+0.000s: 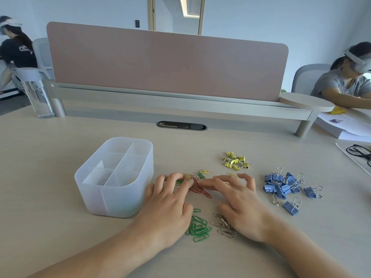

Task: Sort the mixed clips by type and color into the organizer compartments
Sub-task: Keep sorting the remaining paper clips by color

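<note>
**Teasing the last mixed paper clips apart**

The mixed pile [197, 185] of red, yellow and green paper clips lies on the tabletop [40, 177] just right of the organizer [120, 197], between both hands. The left hand [168, 199] bends its fingers down into the pile; whether its grip pinches a clip I cannot tell. The right hand [239, 199] has its grip spread, with the index finger reaching to the pile's edge.

4 groups lie apart: green paper clips [198, 227] and silver paper clips [222, 225] near the wrists, yellow binder clips [236, 162] and blue binder clips [285, 185] to the right.

To do this step well, I judge, pin the tangle with 1 hand and slide out 1 colour at a time with the other. Lifting a linked bunch could drag other colours along, and the wrists could scatter the green and silver groups.
</note>
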